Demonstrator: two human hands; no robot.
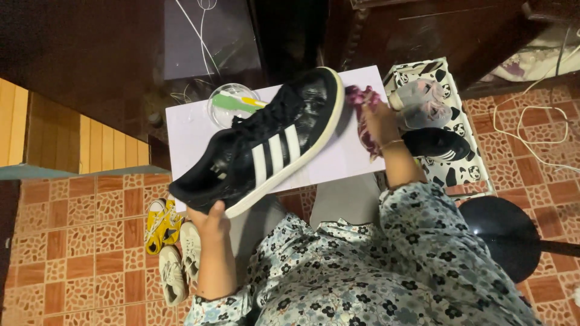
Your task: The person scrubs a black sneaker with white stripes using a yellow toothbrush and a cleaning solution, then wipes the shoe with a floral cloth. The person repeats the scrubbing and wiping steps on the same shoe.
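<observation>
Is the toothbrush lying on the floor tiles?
No, the toothbrush rests across the clear bowl on the white board, beside the black shoe.

Floor (72, 241): terracotta-red & cream patterned tiles, grid layout. Dark wooden furniture (435, 30) across the top, carved post beside it; dim there, light falls mostly on the middle. Wood-slat panel (54, 133), pale yellow, at left edge w/ a teal strip under it. White cable (531, 121) snakes over tiles at right. Round black stool (501, 232) lower right. Panda-print box (465, 169) stands on the floor, near the stool.
</observation>
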